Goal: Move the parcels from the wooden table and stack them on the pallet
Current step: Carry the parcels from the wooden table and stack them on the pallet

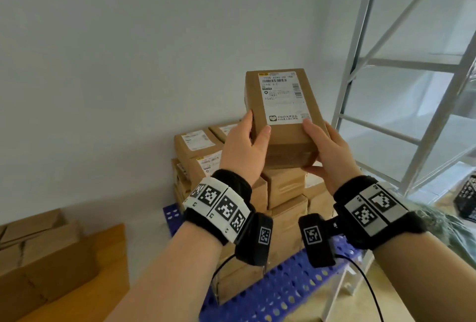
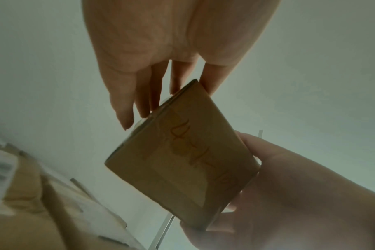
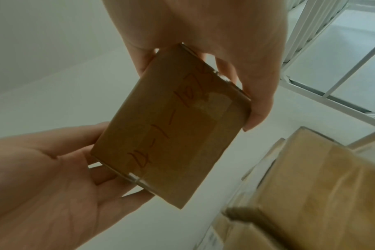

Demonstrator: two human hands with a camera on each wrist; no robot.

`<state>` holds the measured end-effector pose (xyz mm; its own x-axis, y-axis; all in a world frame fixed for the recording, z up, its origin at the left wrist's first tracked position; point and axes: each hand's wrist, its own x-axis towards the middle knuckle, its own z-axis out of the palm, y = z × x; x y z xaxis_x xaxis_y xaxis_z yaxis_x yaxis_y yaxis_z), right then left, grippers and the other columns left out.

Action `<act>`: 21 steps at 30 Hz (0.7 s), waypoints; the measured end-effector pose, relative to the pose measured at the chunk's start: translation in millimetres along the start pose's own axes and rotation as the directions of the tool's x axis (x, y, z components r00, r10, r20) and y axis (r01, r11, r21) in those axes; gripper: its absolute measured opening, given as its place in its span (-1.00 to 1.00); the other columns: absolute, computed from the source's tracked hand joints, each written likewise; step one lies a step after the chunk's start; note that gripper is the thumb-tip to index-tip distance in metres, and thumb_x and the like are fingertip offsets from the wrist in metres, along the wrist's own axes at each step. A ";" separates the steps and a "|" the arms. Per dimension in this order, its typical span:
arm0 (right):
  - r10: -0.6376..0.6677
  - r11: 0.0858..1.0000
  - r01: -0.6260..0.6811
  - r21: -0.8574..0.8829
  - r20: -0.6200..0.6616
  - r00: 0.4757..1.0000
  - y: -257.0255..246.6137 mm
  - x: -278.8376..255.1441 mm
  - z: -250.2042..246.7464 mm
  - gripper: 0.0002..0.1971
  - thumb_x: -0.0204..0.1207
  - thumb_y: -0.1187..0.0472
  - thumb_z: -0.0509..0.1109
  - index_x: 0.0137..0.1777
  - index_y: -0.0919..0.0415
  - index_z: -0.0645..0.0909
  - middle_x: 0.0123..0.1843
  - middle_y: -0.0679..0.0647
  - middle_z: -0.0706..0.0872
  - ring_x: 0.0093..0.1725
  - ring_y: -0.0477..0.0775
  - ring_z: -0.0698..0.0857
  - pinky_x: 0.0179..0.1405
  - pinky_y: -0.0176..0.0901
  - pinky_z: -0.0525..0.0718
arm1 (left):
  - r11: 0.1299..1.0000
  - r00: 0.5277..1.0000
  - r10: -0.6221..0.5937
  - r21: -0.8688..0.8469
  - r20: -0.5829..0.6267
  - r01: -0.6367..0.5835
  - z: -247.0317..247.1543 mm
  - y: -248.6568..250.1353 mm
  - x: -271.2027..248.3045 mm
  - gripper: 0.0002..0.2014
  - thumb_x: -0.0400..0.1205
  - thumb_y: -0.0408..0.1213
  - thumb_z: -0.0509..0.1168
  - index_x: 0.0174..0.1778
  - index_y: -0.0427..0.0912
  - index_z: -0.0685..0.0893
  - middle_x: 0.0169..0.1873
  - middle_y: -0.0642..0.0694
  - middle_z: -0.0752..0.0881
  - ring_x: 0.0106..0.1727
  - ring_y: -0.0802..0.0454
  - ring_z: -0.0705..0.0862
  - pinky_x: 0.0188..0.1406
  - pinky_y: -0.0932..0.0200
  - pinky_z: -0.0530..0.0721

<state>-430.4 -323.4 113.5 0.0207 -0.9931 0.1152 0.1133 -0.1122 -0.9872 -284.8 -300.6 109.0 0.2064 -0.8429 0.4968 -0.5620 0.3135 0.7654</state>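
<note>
I hold a brown cardboard parcel [image 1: 280, 125] with a white shipping label in the air, between both hands. My left hand [image 1: 244, 149] grips its left side, thumb on the top face. My right hand [image 1: 329, 149] grips the right side and near bottom corner. The parcel hangs above a stack of parcels [image 1: 286, 187] on the blue perforated pallet [image 1: 283, 293]. In the left wrist view the parcel's underside [image 2: 182, 160] shows red handwriting, with my left hand's fingers [image 2: 143, 94] along one edge. The right wrist view shows the same underside [image 3: 171, 126] between my right hand [image 3: 214, 42] and left hand [image 3: 43, 186].
The wooden table [image 1: 113, 257] sits at lower left with more brown parcels [image 1: 38, 244] on it. A white metal rack [image 1: 386, 64] rises at the right, close to the pallet. A black crate [image 1: 466, 203] shows at the right edge. A pale wall stands behind the stack.
</note>
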 end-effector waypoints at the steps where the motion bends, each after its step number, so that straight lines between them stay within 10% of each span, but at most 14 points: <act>1: 0.000 1.000 0.000 0.016 -0.022 1.000 -0.2 10.7 -4.2 -0.59 0.50 -0.14 0.37 0.34 -0.18 0.47 0.14 -0.06 0.67 0.14 0.02 0.66 0.13 0.09 0.72 | 1.000 1.000 0.004 0.000 0.019 -0.004 7.3 1.1 7.8 -0.49 0.69 0.00 0.09 0.58 -0.01 0.26 0.42 0.01 0.51 0.42 0.09 0.46 0.42 0.05 0.50; 13: 0.089 0.993 -0.088 0.082 -0.007 0.996 14.5 116.5 -89.5 -0.59 0.53 -0.15 0.32 0.34 -0.08 0.46 0.11 -0.02 0.64 0.07 0.02 0.67 -0.10 -0.08 0.73 | 0.995 0.997 -0.080 0.056 -0.020 0.081 105.9 16.4 56.6 -0.51 0.73 -0.03 0.02 0.58 -0.07 0.28 0.52 0.02 0.41 0.53 0.12 0.35 0.43 0.28 0.26; 21: 0.206 0.978 -0.205 -0.018 0.140 0.969 34.8 165.7 -157.9 -0.68 0.55 -0.14 0.30 0.24 -0.08 0.44 0.00 -0.05 0.59 0.00 -0.01 0.61 -0.05 0.02 0.71 | 0.875 0.954 -0.285 0.384 -0.088 0.297 165.4 19.0 50.8 -0.56 0.75 -0.09 0.00 0.55 -0.11 0.36 0.50 -0.06 0.44 0.51 0.02 0.38 0.40 0.24 0.28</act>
<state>-579.8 -497.1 80.8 0.1823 -0.9803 -0.0763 0.0891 0.0938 -0.9916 -417.5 -409.8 81.2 0.4278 -0.8554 0.2920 -0.7375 -0.1436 0.6599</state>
